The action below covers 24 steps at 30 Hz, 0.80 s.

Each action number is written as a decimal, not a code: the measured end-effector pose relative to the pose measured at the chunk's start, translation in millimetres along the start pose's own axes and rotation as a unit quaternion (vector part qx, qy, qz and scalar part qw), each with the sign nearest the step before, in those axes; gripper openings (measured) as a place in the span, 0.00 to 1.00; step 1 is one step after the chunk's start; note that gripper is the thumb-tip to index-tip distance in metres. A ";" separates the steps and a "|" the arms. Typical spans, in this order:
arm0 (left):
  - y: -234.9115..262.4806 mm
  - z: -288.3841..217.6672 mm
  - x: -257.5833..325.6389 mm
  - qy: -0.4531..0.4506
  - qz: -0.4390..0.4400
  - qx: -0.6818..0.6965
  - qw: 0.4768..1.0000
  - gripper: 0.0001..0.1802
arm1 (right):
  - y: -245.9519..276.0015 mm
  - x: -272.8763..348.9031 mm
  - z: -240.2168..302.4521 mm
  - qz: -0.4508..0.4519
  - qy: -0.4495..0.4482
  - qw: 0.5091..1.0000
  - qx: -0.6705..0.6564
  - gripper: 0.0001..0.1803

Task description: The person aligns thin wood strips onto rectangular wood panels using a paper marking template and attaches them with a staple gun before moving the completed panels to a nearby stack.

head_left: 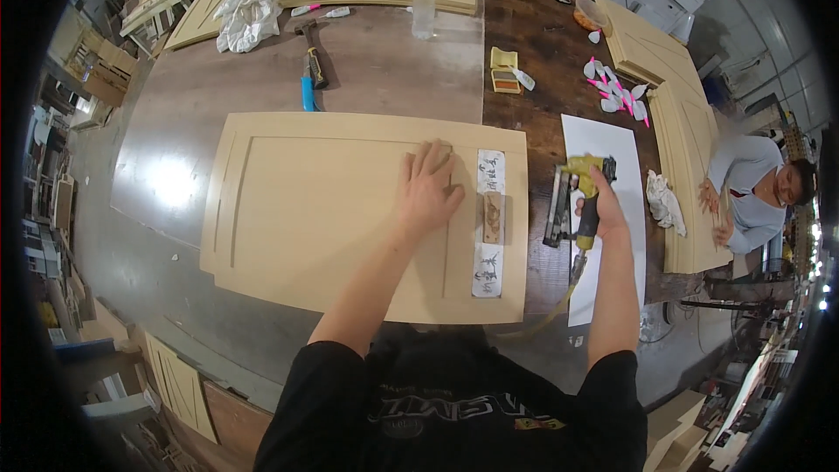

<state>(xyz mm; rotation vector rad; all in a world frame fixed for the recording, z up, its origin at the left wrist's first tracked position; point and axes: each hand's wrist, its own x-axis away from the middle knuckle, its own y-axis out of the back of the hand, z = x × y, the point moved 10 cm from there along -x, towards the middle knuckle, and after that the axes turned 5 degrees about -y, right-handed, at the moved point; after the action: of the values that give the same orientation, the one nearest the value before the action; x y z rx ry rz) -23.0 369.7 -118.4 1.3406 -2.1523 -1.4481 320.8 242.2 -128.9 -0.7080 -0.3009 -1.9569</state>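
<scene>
A pale wooden door panel [315, 218] with a raised frame lies across the table in front of me. My left hand [428, 188] rests on it with its fingers spread, near the right frame strip. Beside that hand is a white strip [488, 273] with dark handwriting, and a small brown wooden piece [494, 217] sits at its middle. To the right of the panel my right hand [605, 208] is wrapped round the grip of a yellow and black air nailer [587, 177]. The nailer is above a white board [603, 135], with a yellowish air hose [559, 308] trailing from its handle.
Beyond the panel are a hammer [312, 57], a blue-handled tool [308, 94], a clear bottle [423, 9] and crumpled plastic [249, 13]. Small glue bottles [612, 92] and a yellow box [504, 70] lie at right. A co-worker [756, 183] leans over stacked panels [677, 131].
</scene>
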 end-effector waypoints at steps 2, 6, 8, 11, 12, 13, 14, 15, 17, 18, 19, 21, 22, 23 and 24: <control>-1.1 -1.7 -2.5 -0.006 0.009 -0.005 1.000 0.35 | -54.2 23.1 43.4 0.070 0.063 0.995 0.010 0.32; -2.4 -0.8 -1.8 0.002 0.024 -0.005 1.000 0.35 | -153.6 29.4 71.8 0.142 0.077 0.952 0.261 0.27; -4.4 0.0 -0.7 0.007 0.025 -0.023 0.999 0.36 | -176.0 19.5 60.5 0.143 0.051 0.936 0.318 0.21; -7.7 1.2 -0.2 -0.001 0.013 -0.021 1.000 0.37 | -194.5 -1.0 53.8 0.157 0.042 0.910 0.381 0.21; -5.2 0.0 0.4 0.003 0.011 -0.019 1.000 0.37 | -199.6 -3.1 50.2 0.158 0.026 0.897 0.411 0.27; -4.4 -0.9 0.7 0.007 0.016 -0.009 1.000 0.37 | -206.7 2.2 54.4 0.167 0.026 0.900 0.403 0.27; -3.5 -1.5 0.6 0.010 0.022 0.001 1.000 0.37 | -207.8 -1.7 53.2 0.167 0.024 0.898 0.406 0.27; -2.8 -1.0 0.6 0.013 0.021 0.004 1.000 0.37 | -207.7 -5.8 51.9 0.163 0.017 0.902 0.399 0.27; -2.0 0.1 0.4 0.021 0.022 0.006 1.000 0.37 | -205.8 -8.8 50.3 0.157 0.009 0.906 0.393 0.26; -2.1 1.0 0.6 0.022 0.021 0.007 1.000 0.37 | -209.4 -7.0 51.4 0.165 0.011 0.905 0.392 0.27; -2.1 1.8 0.8 0.024 0.020 0.002 1.000 0.37 | -212.3 -5.6 52.1 0.174 0.013 0.904 0.390 0.28; -1.7 1.8 0.4 0.025 0.019 -0.003 1.000 0.37 | -211.2 -8.1 50.1 0.172 0.011 0.901 0.399 0.28; -2.9 1.5 0.0 0.027 0.026 0.001 0.999 0.37 | -210.6 -9.0 49.3 0.171 0.009 0.897 0.407 0.29; -3.9 1.3 -0.8 0.029 0.032 0.004 0.999 0.37 | -209.9 -9.3 50.2 0.171 0.009 0.897 0.407 0.29; -4.6 1.1 -0.3 0.029 0.033 0.004 0.999 0.37 | -211.5 -6.4 51.5 0.176 0.014 0.897 0.405 0.30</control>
<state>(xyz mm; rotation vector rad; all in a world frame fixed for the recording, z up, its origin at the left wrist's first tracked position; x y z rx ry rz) -21.0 370.2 -122.7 1.2863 -2.1470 -1.3610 155.9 372.9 -72.7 -0.1604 -0.8442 -1.3129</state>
